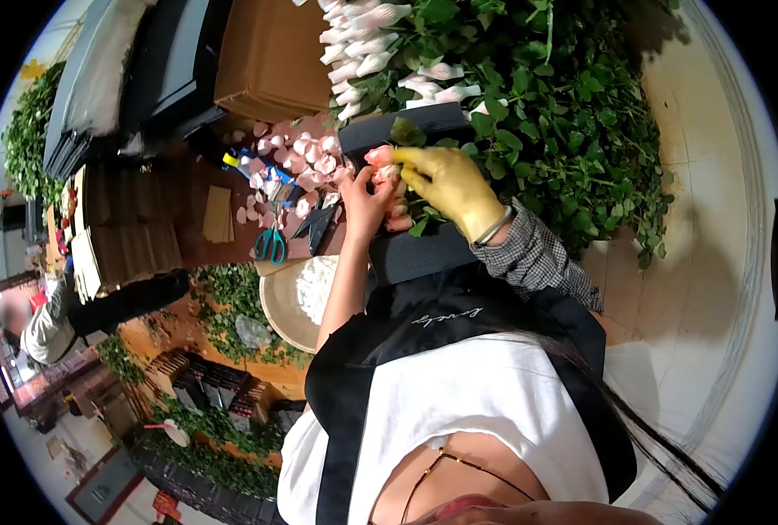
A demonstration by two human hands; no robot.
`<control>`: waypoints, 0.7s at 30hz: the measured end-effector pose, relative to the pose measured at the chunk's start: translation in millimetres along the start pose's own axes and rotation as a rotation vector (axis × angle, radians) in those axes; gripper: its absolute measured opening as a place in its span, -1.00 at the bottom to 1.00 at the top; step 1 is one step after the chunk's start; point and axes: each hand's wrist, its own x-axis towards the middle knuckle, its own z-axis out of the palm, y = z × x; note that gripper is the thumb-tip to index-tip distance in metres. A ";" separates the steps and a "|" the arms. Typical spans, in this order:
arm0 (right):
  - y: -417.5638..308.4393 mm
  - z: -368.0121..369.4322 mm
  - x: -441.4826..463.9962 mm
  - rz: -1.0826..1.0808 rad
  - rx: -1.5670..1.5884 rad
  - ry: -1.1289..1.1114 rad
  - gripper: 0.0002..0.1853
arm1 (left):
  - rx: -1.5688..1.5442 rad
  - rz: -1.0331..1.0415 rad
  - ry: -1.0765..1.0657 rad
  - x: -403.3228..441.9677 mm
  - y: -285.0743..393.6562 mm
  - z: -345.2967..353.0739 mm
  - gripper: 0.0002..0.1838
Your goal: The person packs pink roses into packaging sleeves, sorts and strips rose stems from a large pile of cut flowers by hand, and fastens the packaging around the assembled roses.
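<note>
My bare left hand (364,203) curls its fingers around a pink rose (380,157) above a dark ribbed sheet (419,254). Beside it, my right hand (453,185) wears a yellow glove. Its thumb and fingers close together at the rose's edge, and what they pinch is too small to tell. A green leaf (408,132) shows just beyond the gloved fingers. More pink blooms lie between the hands and the sheet, partly hidden. Loose pale petals (300,159) are strewn left of my left hand, with teal-handled scissors (271,247) close by.
Leafy stems (564,140) pile up at the right, beside blooms in white netting (367,39). A cardboard box (266,61) stands at the back. A round bowl (275,311) of white pieces is by my left forearm. Another person (49,328) is at far left.
</note>
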 end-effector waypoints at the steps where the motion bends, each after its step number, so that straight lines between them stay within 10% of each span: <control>1: 8.7 9.4 0.3 0.003 0.111 0.072 -0.67 | -0.009 0.020 0.003 -1.2 1.3 -0.5 -0.50; 12: 29.1 43.5 8.2 -0.079 -0.471 -0.140 -0.54 | -0.003 -0.046 0.014 -4.8 18.6 -3.3 -0.50; 21: 14.0 24.3 7.2 -0.097 -0.212 0.005 -0.58 | -0.423 -0.210 -0.082 -14.4 -2.6 -46.6 -0.61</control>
